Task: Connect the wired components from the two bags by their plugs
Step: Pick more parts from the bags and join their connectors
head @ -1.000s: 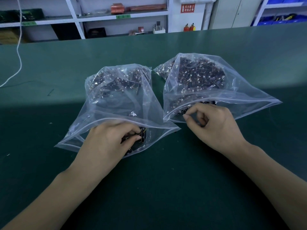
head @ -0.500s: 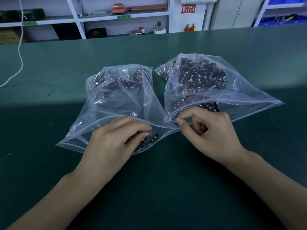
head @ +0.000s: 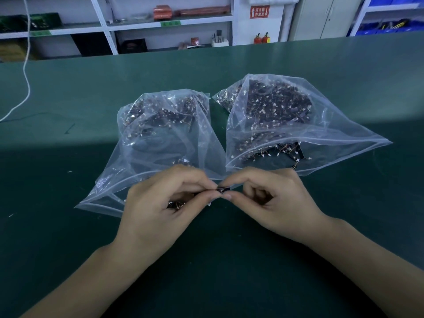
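Dark component (head: 222, 190) pinched btwn left hand (head: 160, 210) & right hand (head: 273, 203).

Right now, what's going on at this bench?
A person is working with bare hands at a green table. Two clear bags full of small dark wired parts lie open in front of them, the left bag and the right bag. The left hand and right hand meet between the bag mouths, both pinching a small dark part at the fingertips. Whether any plugs are joined yet cannot be told; they are hidden by the fingers.
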Motion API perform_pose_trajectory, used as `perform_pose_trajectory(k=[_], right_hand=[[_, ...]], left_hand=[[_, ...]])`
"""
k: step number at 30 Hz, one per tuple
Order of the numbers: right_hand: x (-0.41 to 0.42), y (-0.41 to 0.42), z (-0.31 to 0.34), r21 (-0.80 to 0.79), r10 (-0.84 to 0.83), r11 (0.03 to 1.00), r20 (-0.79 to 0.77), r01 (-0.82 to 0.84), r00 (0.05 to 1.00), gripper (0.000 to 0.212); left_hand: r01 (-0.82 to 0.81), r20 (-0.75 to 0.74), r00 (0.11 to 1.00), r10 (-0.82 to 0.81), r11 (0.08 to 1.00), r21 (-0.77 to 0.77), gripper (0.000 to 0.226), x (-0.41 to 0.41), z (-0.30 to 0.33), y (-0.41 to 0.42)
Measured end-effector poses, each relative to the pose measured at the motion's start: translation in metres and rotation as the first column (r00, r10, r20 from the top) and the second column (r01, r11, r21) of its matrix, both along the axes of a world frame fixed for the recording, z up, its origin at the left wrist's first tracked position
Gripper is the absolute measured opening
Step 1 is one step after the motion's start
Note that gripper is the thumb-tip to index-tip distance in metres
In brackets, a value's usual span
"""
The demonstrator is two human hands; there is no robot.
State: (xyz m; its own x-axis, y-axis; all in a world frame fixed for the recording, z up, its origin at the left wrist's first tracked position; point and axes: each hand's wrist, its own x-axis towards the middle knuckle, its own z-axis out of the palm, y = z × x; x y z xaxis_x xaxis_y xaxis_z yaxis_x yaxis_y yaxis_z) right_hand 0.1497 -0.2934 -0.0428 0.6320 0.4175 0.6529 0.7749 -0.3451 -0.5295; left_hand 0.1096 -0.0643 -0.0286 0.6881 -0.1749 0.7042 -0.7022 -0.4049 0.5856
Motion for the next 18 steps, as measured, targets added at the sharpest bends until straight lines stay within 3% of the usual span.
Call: perform_pose_trajectory(k=[7, 18], right_hand=[[0.0010, -0.0007, 0.0003, 0.093, -0.007, 0.996, -0.054, 0.012, 0.998, 0.009], [-0.0004, -0.0005, 0.0035, 0.101, 0.032, 0.995, -0.090, -0.023, 0.995, 0.008]], left_hand=[[-0.096, 0.103, 0.992, 0.077, 0.976, 0.197, 0.017, 0.0059, -0.0025, 0.0061], [-0.117, 0.073, 0.992, 0.103, 0.968, 0.222, 0.006, 0.0047, -0.0004, 0.0055]])
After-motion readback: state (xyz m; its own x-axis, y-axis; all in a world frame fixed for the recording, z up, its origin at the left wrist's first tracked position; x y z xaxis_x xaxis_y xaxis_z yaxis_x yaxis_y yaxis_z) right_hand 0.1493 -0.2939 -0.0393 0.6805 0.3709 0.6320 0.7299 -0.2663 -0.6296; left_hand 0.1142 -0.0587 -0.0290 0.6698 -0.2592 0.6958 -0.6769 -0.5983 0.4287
